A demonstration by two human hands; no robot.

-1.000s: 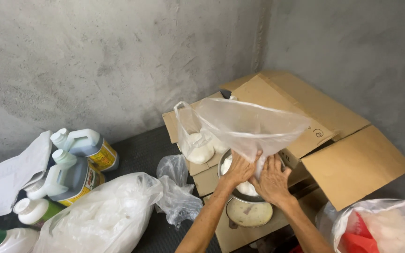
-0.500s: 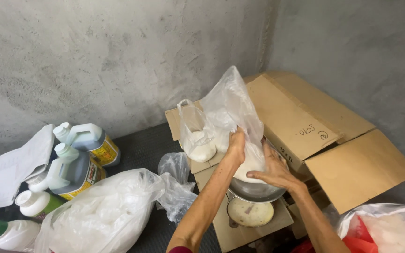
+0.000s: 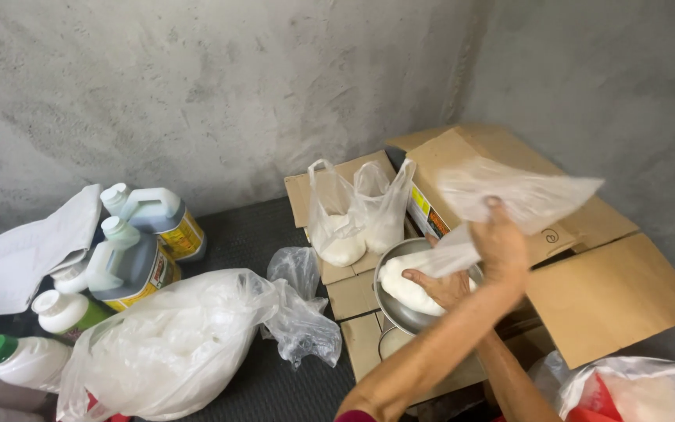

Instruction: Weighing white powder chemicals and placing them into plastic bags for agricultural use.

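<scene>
My left hand (image 3: 501, 244) reaches across to the right and grips a thin clear plastic bag (image 3: 529, 194), which it holds up, empty and crumpled, over the cardboard box (image 3: 615, 293). My right hand (image 3: 441, 286) lies under that arm, inside a metal bowl (image 3: 391, 306), with its fingers on a soft white lump (image 3: 401, 287). The bowl rests on flattened cardboard beside the box. Just behind it stand two small clear bags (image 3: 343, 228) with white stuff in their bottoms.
A large clear bag (image 3: 169, 348) full of whitish material lies at the front left, with a crumpled empty bag (image 3: 297, 273) beside it. Several plastic jugs and bottles (image 3: 138, 262) and a white sheet (image 3: 21, 250) stand left. A red-and-white bag (image 3: 638, 391) sits at bottom right. Concrete walls close the corner.
The white lump has dropped out of the clear bag into the bowl. My left hand has pulled the emptied bag up and to the right, and my right hand has moved onto the lump.
</scene>
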